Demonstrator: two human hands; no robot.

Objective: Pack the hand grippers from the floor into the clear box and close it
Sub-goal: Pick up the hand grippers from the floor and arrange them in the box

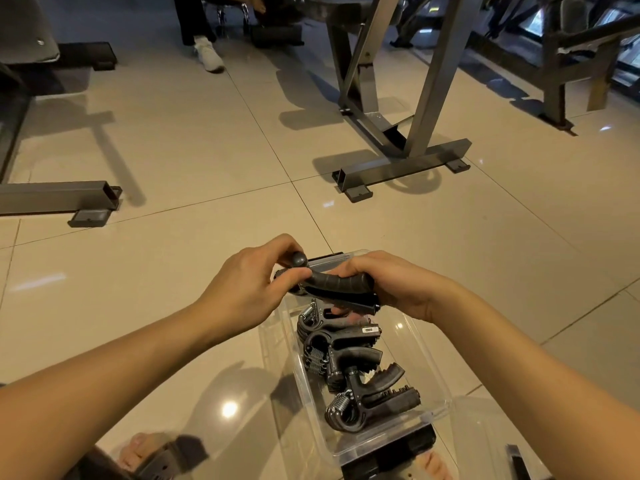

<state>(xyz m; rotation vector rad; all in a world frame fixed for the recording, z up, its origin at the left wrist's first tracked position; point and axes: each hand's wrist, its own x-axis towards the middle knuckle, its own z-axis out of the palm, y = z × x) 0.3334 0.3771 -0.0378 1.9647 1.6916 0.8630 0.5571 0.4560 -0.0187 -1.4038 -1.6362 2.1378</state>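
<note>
**Hand gripper held in both hands over the open clear box**

A glossy beige tiled floor (173, 150) fills the room and mirrors the ceiling lights. Grey steel machine frames stand on it: one frame (405, 157) on rubber feet to the far right, and a square-tube base (52, 195) at the left edge. At the top, someone's white shoe (209, 53) rests on the tiles.

The clear box (277, 358) lies on the floor right in front of the person, long side running away from them, open at the top. It has a black latch (388, 452) at its near end. A clear lid (485, 438) lies beside it on the right.

Inside, several black packed grippers (346, 358) with steel coil springs lie in a row, overlapping one another.

Both arms reach over the far end of the box. Between the hands is one black hand gripper (332, 282), lying roughly level just above the packed ones. The left grip (242, 292) pinches its knob and spring end between thumb and fingers. The right grip (391, 285) is curled round the handle ends.

A sandalled foot (152, 452) shows at the bottom left.

One packed gripper carries a small pale label (370, 329); its writing is too small to read.
</note>
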